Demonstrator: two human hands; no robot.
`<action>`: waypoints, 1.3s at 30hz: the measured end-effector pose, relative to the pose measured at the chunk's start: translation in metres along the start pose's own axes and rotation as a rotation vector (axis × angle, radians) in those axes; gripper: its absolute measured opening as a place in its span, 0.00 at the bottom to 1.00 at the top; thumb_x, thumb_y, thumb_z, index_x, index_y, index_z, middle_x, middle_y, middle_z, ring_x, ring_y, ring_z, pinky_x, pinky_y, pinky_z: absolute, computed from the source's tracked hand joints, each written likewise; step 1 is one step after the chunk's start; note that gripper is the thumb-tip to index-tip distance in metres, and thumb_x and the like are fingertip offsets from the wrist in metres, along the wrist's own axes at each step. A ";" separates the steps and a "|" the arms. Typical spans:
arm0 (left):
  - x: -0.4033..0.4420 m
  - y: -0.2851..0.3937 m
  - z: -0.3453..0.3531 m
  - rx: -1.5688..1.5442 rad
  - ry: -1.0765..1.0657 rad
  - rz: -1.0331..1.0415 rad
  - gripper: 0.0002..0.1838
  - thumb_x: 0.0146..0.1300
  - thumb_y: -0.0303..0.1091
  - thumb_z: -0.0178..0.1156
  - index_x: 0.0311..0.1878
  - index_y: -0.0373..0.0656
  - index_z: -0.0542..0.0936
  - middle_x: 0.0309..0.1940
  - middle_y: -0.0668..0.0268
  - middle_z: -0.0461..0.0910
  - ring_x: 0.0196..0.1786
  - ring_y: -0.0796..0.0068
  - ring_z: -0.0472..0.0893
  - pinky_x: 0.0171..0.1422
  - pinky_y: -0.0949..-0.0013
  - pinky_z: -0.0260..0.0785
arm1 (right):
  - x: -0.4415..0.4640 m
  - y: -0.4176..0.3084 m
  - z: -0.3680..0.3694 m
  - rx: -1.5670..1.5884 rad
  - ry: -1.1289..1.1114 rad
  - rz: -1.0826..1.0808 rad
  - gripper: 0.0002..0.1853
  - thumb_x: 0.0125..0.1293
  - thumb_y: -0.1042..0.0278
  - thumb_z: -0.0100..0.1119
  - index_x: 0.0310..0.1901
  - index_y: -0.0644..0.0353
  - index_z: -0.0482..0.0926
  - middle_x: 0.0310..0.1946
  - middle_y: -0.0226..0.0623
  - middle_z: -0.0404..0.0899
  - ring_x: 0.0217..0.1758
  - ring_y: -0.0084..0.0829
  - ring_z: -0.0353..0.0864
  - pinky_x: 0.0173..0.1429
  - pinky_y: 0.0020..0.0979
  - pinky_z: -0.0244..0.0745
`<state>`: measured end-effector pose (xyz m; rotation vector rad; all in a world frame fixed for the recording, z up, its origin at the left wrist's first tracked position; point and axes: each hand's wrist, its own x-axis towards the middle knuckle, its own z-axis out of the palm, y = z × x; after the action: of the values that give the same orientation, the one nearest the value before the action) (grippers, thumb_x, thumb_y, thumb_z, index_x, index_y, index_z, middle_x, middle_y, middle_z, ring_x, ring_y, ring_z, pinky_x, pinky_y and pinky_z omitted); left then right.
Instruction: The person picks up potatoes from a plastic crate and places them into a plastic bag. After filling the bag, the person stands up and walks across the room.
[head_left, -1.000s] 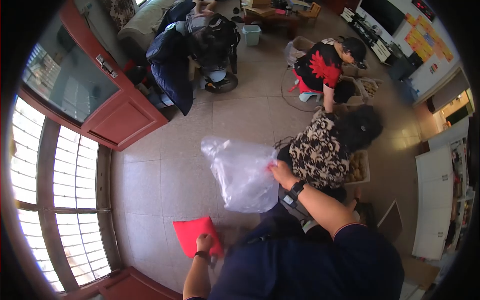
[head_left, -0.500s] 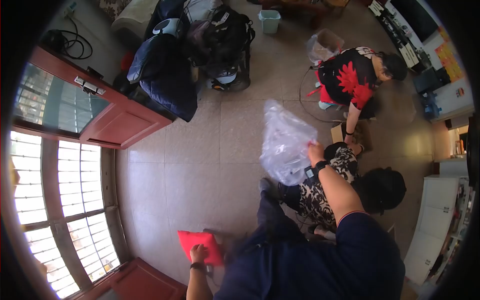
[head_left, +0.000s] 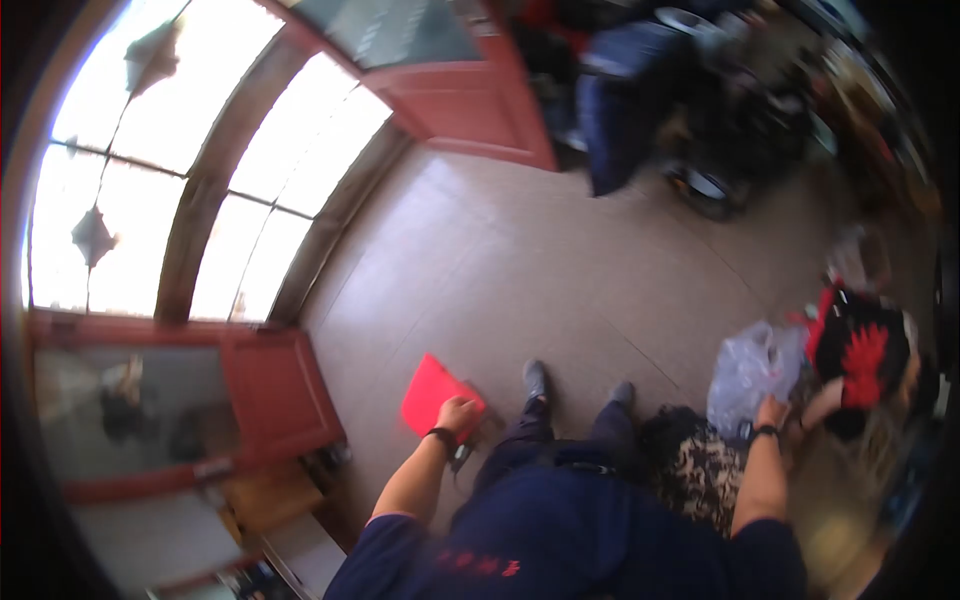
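My left hand is closed on a flat red item, which hangs at the lower middle, left of my legs. My right hand, with a dark band at the wrist, grips a translucent plastic bag at the right. The bag looks crumpled and hangs in front of a person in a black and red top. Just left of my right forearm is the patterned clothing of another person. The view is slightly blurred.
A red door stands ajar at the top beside bright windows; another red door is at the left. A parked vehicle draped with dark blue cloth stands at the upper right. The seated person in black and red is at the right.
The view has swung left, so doors and windows fill more of it and the people lie further right. The bag remains in my right hand, the red item in my left.
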<state>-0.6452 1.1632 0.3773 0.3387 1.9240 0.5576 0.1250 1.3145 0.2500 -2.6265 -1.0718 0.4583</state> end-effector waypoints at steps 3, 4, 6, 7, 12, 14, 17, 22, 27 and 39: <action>0.002 0.007 -0.026 -0.036 0.038 -0.031 0.10 0.64 0.32 0.54 0.37 0.36 0.80 0.23 0.66 0.77 0.21 0.76 0.75 0.22 0.70 0.66 | -0.045 -0.088 0.029 0.104 -0.136 0.032 0.32 0.61 0.58 0.54 0.60 0.76 0.64 0.61 0.59 0.68 0.64 0.54 0.69 0.67 0.44 0.65; 0.010 0.001 -0.035 -0.159 0.028 -0.090 0.10 0.65 0.32 0.53 0.38 0.36 0.79 0.23 0.66 0.76 0.21 0.76 0.74 0.21 0.71 0.64 | -0.047 -0.089 0.062 0.166 -0.165 -0.041 0.31 0.62 0.60 0.53 0.62 0.73 0.62 0.59 0.60 0.69 0.61 0.53 0.71 0.66 0.43 0.64; 0.029 -0.008 -0.061 -0.327 0.018 -0.124 0.10 0.65 0.32 0.53 0.39 0.36 0.78 0.24 0.66 0.76 0.20 0.75 0.74 0.19 0.72 0.63 | -0.110 -0.186 0.051 0.113 -0.408 -0.155 0.26 0.59 0.68 0.58 0.57 0.69 0.66 0.54 0.52 0.73 0.58 0.47 0.73 0.63 0.40 0.66; 0.036 -0.004 -0.078 -0.448 -0.007 -0.152 0.10 0.65 0.32 0.52 0.41 0.36 0.77 0.25 0.65 0.76 0.20 0.75 0.74 0.19 0.72 0.63 | -0.099 -0.172 0.105 0.352 -0.412 -0.178 0.23 0.58 0.72 0.59 0.54 0.67 0.68 0.47 0.47 0.76 0.54 0.44 0.75 0.61 0.41 0.68; 0.081 -0.006 -0.163 -0.635 0.045 -0.070 0.12 0.65 0.33 0.52 0.45 0.34 0.75 0.28 0.61 0.76 0.21 0.74 0.74 0.20 0.72 0.65 | -0.267 -0.383 0.087 0.220 -0.859 -0.285 0.17 0.62 0.71 0.57 0.53 0.63 0.73 0.37 0.35 0.78 0.28 0.24 0.79 0.23 0.25 0.72; 0.088 -0.008 -0.200 -0.613 0.083 -0.040 0.13 0.66 0.34 0.52 0.45 0.33 0.75 0.27 0.61 0.76 0.21 0.73 0.75 0.19 0.71 0.65 | -0.314 -0.445 0.091 0.161 -0.949 -0.363 0.17 0.63 0.71 0.57 0.53 0.64 0.73 0.36 0.35 0.78 0.29 0.25 0.80 0.24 0.25 0.73; 0.087 -0.014 -0.252 -0.858 0.112 -0.013 0.11 0.67 0.34 0.51 0.43 0.35 0.74 0.28 0.59 0.76 0.22 0.72 0.75 0.20 0.69 0.66 | -0.371 -0.520 0.104 -0.025 -1.140 -0.501 0.18 0.62 0.71 0.56 0.53 0.65 0.73 0.35 0.36 0.79 0.30 0.26 0.80 0.24 0.25 0.73; 0.085 -0.073 -0.279 -1.142 0.278 -0.060 0.11 0.69 0.39 0.51 0.43 0.41 0.74 0.33 0.62 0.79 0.27 0.70 0.79 0.30 0.66 0.74 | -0.425 -0.619 0.149 -0.467 -1.189 -0.798 0.09 0.61 0.70 0.60 0.40 0.66 0.81 0.26 0.35 0.80 0.28 0.26 0.80 0.30 0.28 0.76; 0.068 -0.168 -0.262 -1.410 0.461 -0.324 0.12 0.69 0.39 0.52 0.48 0.43 0.74 0.34 0.63 0.80 0.31 0.68 0.81 0.35 0.62 0.76 | -0.493 -0.724 0.184 -0.811 -1.146 -1.079 0.17 0.58 0.57 0.66 0.28 0.67 0.84 0.23 0.39 0.83 0.26 0.28 0.79 0.35 0.33 0.73; 0.071 -0.169 -0.290 -1.766 0.842 -0.640 0.13 0.69 0.39 0.51 0.42 0.39 0.77 0.30 0.60 0.80 0.30 0.66 0.81 0.31 0.64 0.75 | -0.536 -1.004 0.546 -1.261 -1.420 -1.762 0.17 0.49 0.64 0.71 0.43 0.57 0.85 0.39 0.35 0.85 0.41 0.30 0.84 0.49 0.30 0.80</action>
<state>-0.9358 0.9877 0.3309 -1.7490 1.3335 1.7790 -1.0778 1.6947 0.2118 0.0764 -3.9544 1.2278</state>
